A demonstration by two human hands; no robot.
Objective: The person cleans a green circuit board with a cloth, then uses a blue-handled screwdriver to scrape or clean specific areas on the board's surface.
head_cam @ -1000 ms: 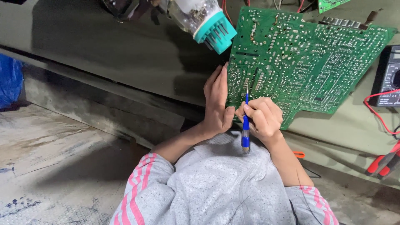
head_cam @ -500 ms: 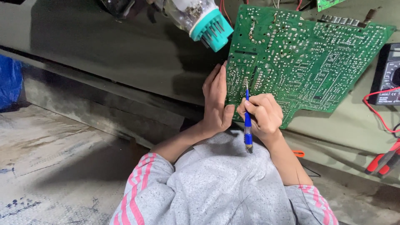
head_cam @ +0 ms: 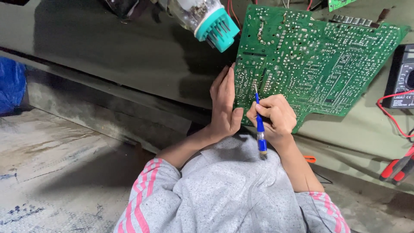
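Dark grey worktable above a worn concrete floor. On the table, large green circuit board, solder side up, beside a multimeter with red lead. Left hand flat and open, fingers together, pressing on the board's left edge. Right hand closed around a blue screwdriver, metal tip touching the board just beside the left hand. Teal-capped glass tube lying near the board's upper left corner.
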